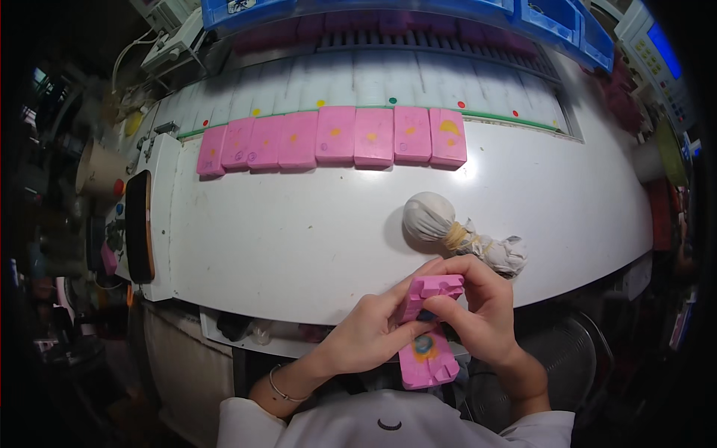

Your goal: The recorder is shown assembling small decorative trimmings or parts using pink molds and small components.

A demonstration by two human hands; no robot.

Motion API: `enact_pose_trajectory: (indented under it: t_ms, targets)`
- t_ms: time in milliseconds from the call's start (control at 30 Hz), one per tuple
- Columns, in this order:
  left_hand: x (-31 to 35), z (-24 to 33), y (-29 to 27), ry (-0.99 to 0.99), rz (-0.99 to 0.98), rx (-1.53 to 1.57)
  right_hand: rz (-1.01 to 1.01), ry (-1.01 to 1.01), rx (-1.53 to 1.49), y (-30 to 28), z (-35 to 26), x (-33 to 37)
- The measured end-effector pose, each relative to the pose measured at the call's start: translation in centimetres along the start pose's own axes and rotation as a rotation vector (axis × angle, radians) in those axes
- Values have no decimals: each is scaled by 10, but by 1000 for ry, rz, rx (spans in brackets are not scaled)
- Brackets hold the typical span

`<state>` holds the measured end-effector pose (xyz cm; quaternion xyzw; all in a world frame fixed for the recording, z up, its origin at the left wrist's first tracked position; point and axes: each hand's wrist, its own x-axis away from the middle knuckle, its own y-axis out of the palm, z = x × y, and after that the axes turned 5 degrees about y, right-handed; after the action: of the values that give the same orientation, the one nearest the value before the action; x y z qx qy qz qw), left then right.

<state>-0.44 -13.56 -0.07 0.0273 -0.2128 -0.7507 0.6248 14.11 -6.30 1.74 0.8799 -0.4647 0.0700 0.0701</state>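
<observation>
A pink rubber mould is spread apart in my hands near the front edge of the bench. Its toothed ends face up, and a small round blue piece sits in the lower half, ringed with yellow. More blue shows between my thumbs, partly covered. My left hand grips the mould from the left, its thumb pressed onto the inner face. On the other side my right hand wraps round the upper half, thumb bent inward. Just beyond my right hand lies a white cloth pouch, tied with yellowish bands.
Several pink moulds stand in a row along a green strip across the white bench. Blue bins hang over the back. A dark, brown-edged pad is at the left, and a device with a blue screen at far right.
</observation>
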Motion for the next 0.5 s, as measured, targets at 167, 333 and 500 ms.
enact_pose_trajectory:
  t_ms: [167,333,500]
  targets:
    - [-1,3,-3,30,-36,-42,-58,-111,146,-18,9,5]
    - [-4,0,-3,85,-49,-50,-41,-150,243,-15,13,12]
    - [-4,7,-1,144,40,-66,103,-464,328,-18,-1,19]
